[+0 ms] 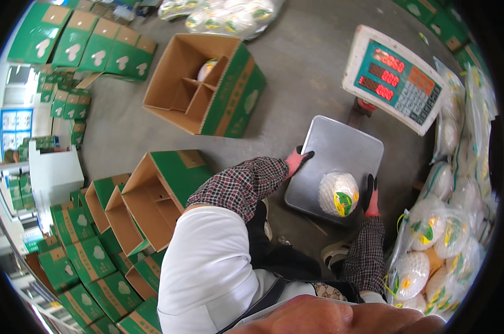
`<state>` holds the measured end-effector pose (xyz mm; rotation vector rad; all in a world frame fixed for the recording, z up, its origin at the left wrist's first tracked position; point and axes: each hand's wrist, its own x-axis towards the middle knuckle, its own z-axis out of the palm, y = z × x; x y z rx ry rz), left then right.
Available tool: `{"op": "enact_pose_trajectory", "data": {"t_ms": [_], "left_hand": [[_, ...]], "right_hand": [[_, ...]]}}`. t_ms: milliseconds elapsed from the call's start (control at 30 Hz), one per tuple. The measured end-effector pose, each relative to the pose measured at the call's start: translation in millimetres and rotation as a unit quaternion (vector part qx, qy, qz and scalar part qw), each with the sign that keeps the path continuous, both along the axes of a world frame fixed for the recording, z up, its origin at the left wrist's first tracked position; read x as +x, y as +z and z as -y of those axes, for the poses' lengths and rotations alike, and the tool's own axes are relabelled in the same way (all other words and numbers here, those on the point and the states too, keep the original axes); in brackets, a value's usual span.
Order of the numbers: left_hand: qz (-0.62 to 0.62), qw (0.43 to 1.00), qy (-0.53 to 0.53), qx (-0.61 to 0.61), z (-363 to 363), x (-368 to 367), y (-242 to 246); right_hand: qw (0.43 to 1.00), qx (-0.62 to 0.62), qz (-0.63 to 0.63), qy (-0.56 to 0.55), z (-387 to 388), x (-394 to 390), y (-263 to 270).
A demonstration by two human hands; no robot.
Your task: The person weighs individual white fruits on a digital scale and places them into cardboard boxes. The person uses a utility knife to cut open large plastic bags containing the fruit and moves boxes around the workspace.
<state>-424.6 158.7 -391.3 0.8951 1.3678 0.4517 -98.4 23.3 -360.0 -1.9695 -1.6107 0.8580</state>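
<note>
A round melon-like fruit in a white foam net [338, 194], with a yellow and green label, sits near the lower edge of the metal weighing platform [335, 146]. My left hand [298, 161], in a pink and black glove, rests at the platform's left edge and holds no loose thing. At the right edge, beside the fruit, is my right hand [371, 196], gloved alike, its fingers apart and holding nothing. The scale's display head [396, 79] shows lit red digits at the upper right.
An open green carton with dividers [235, 96] stands on the floor at upper left, one wrapped fruit inside. Open cartons [172, 179] and stacked cartons [91, 256] lie left. Plastic bags of wrapped fruit [439, 246] line the right side; more [231, 18] lie at the top.
</note>
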Motion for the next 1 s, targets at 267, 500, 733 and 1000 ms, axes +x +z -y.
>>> {"op": "enact_pose_trajectory", "data": {"t_ms": [267, 500, 733, 1000], "left_hand": [[-0.24, 0.959, -0.149, 0.01, -3, -31, 139], [-0.376, 0.743, -0.017, 0.554, -153, -199, 351], [-0.549, 0.763, -0.103, 0.326, -259, -256, 159], [-0.569, 0.726, -0.132, 0.363, -217, -224, 126]], "right_hand": [[0.992, -0.093, -0.057, -0.058, -15, -12, 49], [0.986, -0.085, -0.03, 0.143, -41, -190, 205], [0.984, -0.052, 0.045, 0.166, -19, -214, 178], [0.985, -0.113, -0.105, -0.081, -19, -154, 168]]}}
